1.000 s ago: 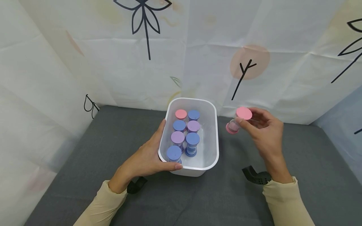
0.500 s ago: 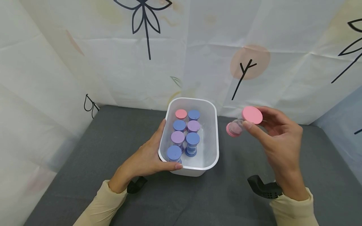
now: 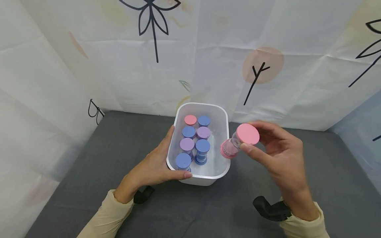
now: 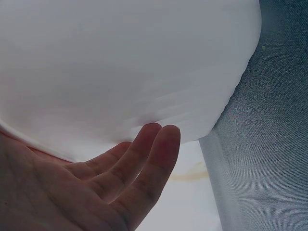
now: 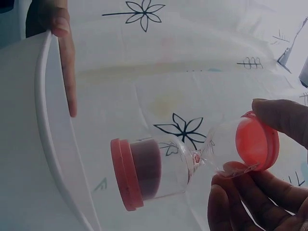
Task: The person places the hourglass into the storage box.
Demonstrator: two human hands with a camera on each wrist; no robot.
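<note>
My right hand (image 3: pixel 279 155) pinches a pink-capped hourglass (image 3: pixel 248 134) by its upper end, between thumb and fingertips. The hourglass is tilted, its lower end in front of the right rim of the white tub (image 3: pixel 228 124) in the head view. Pink sand (image 5: pixel 147 168) lies in its lower bulb. My left hand (image 3: pixel 154 165) holds the tub's near left corner, thumb along the near rim and fingers against the outer wall (image 4: pixel 144 72). Inside the tub, several hourglasses stand upright in two columns on the left, including a pink one (image 3: pixel 190 120), a purple one (image 3: pixel 203 133) and a blue one (image 3: pixel 203 147).
The tub stands on a dark grey cloth-covered table (image 3: pixel 143 132). Behind it hangs a pale patterned sheet (image 3: pixel 214 72) with plant drawings, and more sheeting closes off both sides. A black wrist mount (image 3: pixel 272 210) sits at my right wrist.
My right hand first drew right with the pink hourglass, then came back left and nearer, bringing its lower end over the tub's right rim in view. The left hand and tub stayed still.
</note>
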